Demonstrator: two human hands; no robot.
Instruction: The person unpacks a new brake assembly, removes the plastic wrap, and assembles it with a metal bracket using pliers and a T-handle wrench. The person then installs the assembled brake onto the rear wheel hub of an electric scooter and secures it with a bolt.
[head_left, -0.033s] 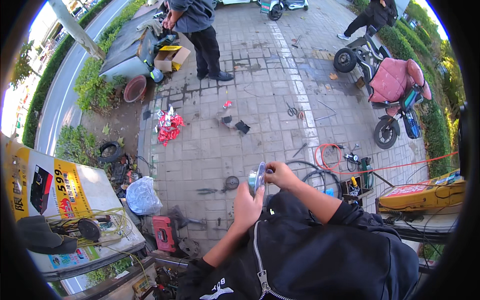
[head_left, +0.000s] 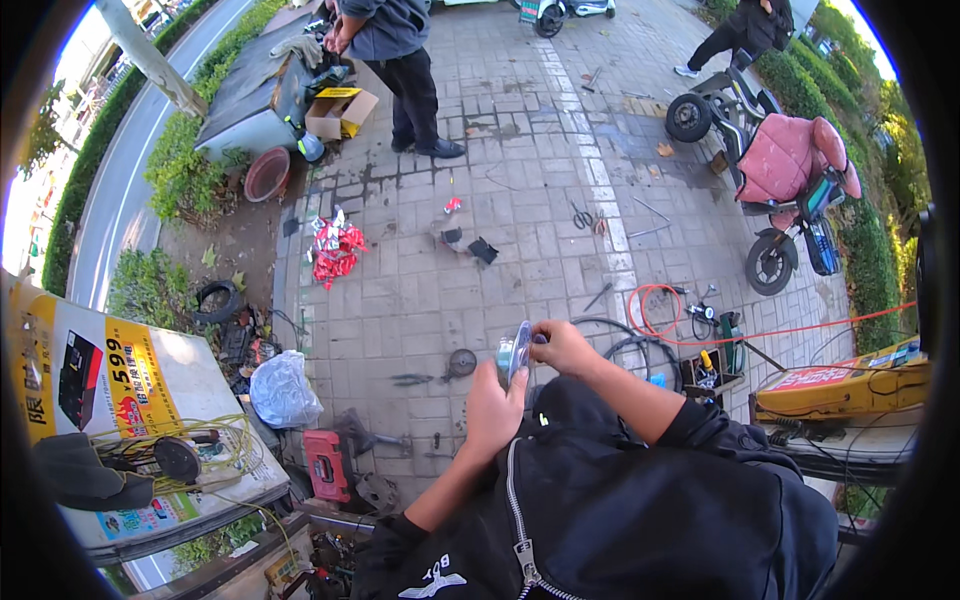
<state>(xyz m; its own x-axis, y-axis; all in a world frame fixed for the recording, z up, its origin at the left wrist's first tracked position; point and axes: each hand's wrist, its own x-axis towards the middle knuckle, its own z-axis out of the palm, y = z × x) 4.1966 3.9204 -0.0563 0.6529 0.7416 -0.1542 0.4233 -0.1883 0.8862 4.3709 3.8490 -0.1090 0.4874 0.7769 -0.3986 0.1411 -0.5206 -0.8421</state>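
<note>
Held upright in front of my dark jacket (head_left: 650,510) is a small clear plastic package (head_left: 513,345) with a pale green item in it; its exact contents are too small to make out. My left hand (head_left: 492,405) grips it from below left, thumb on its face. My right hand (head_left: 560,345) has its fingers closed on its right edge. A small dark round part (head_left: 462,362) lies on the paving beyond my hands, and a red tool case (head_left: 326,465) stands below left.
A person (head_left: 405,95) stands by a cabinet (head_left: 230,120); another person (head_left: 735,40) is at upper right. A pink-covered scooter (head_left: 780,160) stands right. Hoses (head_left: 650,325), tools (head_left: 590,220), red wrapping (head_left: 338,250) and a bag (head_left: 285,390) lie around. A signboard (head_left: 130,390) is left, a yellow machine (head_left: 840,385) right.
</note>
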